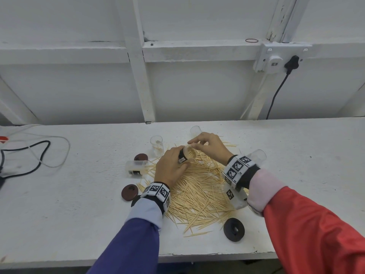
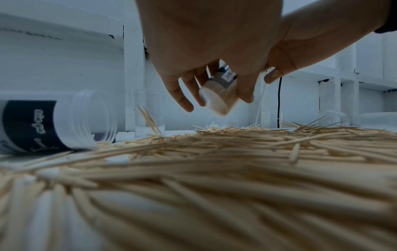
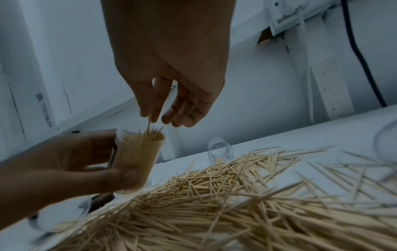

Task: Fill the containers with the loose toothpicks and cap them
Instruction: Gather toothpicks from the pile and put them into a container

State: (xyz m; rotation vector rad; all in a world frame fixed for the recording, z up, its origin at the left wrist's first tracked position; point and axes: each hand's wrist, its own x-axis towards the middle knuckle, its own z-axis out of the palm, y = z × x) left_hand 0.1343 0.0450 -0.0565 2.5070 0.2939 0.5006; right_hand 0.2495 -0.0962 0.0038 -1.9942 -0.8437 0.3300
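A wide pile of loose toothpicks (image 1: 197, 186) covers the middle of the white table (image 1: 79, 214). My left hand (image 1: 182, 158) grips a clear container (image 1: 188, 154) packed with toothpicks and holds it tilted above the pile. The right wrist view shows the container (image 3: 137, 152) nearly full. Just over its open mouth, my right hand (image 1: 192, 144) pinches a toothpick (image 3: 148, 124) between thumb and forefinger, tip down among the others. The other fingers hang loose. In the left wrist view the container's base (image 2: 214, 101) shows below my curled fingers (image 2: 182, 96).
An upright clear container (image 1: 157, 145) holds a few toothpicks. A labelled container (image 1: 136, 168) lies on its side at the left. Clear containers (image 1: 195, 130) (image 1: 256, 156) lie behind and to the right. Two dark red caps (image 1: 141, 157) (image 1: 129, 192) and a black cap (image 1: 234, 229) ring the pile. Cables (image 1: 29, 155) lie far left.
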